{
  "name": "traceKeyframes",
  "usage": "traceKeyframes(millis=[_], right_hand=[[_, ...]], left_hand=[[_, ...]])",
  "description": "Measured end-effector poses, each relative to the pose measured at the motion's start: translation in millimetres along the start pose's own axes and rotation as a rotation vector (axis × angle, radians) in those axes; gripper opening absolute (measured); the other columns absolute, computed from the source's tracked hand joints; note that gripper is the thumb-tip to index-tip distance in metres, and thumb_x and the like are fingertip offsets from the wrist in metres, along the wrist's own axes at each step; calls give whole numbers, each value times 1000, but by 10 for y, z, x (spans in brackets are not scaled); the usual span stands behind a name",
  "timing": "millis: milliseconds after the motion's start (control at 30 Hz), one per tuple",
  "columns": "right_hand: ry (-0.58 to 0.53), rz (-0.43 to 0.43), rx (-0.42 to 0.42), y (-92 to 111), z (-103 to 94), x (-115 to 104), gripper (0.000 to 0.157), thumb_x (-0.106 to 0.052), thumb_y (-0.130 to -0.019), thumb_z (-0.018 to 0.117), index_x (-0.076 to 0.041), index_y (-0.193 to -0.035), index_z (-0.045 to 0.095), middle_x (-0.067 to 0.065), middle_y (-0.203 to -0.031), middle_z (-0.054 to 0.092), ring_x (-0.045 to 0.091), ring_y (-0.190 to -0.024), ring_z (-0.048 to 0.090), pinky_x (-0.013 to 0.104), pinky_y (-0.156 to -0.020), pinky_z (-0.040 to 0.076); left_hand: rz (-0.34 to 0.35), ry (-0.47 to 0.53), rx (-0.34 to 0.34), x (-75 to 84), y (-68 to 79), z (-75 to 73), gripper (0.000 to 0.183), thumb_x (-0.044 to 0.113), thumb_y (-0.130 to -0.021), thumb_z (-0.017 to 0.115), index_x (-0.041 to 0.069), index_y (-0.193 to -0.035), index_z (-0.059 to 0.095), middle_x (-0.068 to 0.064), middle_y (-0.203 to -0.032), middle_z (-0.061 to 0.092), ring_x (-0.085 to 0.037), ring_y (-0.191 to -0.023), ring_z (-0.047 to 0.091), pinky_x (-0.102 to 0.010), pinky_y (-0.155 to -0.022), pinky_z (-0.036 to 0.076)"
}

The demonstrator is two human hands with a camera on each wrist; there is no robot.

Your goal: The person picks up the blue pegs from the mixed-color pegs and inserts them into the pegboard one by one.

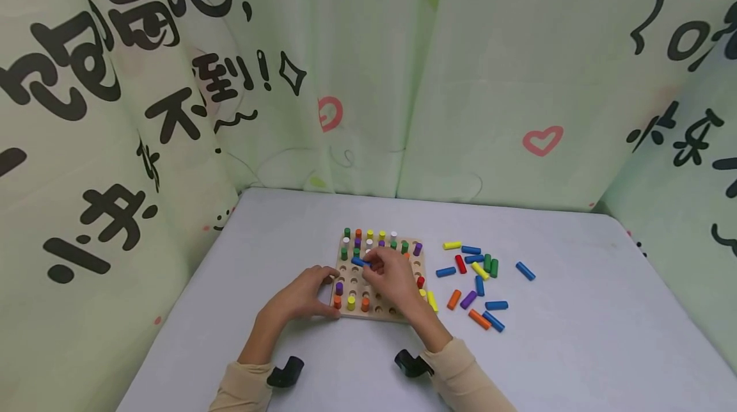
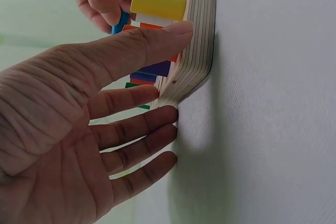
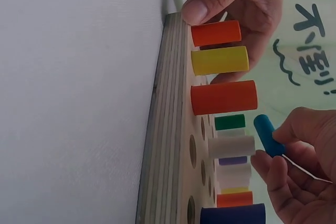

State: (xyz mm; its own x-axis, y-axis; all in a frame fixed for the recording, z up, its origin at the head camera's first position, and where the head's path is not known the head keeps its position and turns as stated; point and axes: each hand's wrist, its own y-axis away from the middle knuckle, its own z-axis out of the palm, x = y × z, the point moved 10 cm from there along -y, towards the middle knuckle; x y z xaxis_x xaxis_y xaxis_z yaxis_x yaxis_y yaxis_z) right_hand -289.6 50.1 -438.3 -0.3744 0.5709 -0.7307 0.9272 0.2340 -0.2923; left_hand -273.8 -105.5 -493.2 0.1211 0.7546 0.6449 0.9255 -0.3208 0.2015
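Note:
A wooden pegboard (image 1: 372, 314) with rows of round holes stands on the table, several coloured pegs upright in it. At its left side my left hand (image 1: 302, 295) rests with fingers and thumb fairly straight, the fingertips touching the edge and the thumb at the near corner. My right hand (image 1: 393, 276) is above the middle of the board and pinches a blue peg (image 3: 268, 135) between thumb and fingers. That peg is tilted, one end sticking out to the left over the holes. The right hand and forearm hide part of the board's right half.
Loose blue, red, green, yellow, orange and purple pegs lie scattered right of the board, among them a purple peg (image 1: 469, 300) and a blue peg (image 1: 525, 271). The white table (image 1: 576, 335) meets a printed curtain (image 1: 472, 79) at the back and sides.

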Motion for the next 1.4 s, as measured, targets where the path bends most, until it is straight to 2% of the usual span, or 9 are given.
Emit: traceKeyframes(millis=[333,933,1400], right_hand=[[37,-27,-53,-71,158,-20,8,-7,-93,73,-5,-100,73,2,-91,67,15,-80,58,22,-69,52],[99,-44,-151,-177,352,-123,13,-8,-97,68,-2,-108,71,6,-100,68,17,-89,63,28,-78,58],[138,-67,-161,-226,431,-194,12,-8,-97,68,-3,-108,70,9,-102,69,21,-93,67,33,-83,61]], left_hand=[[22,-5,1,3,-7,10,69,24,-74,94,7,-132,60,-10,-125,64,-29,-122,57,-49,-109,47],[16,-15,5,15,14,-8,68,25,-74,93,9,-132,61,-9,-125,63,-28,-122,56,-50,-108,48],[56,-14,12,40,32,-28,68,24,-74,94,7,-130,61,-10,-122,64,-30,-120,57,-51,-107,47]])
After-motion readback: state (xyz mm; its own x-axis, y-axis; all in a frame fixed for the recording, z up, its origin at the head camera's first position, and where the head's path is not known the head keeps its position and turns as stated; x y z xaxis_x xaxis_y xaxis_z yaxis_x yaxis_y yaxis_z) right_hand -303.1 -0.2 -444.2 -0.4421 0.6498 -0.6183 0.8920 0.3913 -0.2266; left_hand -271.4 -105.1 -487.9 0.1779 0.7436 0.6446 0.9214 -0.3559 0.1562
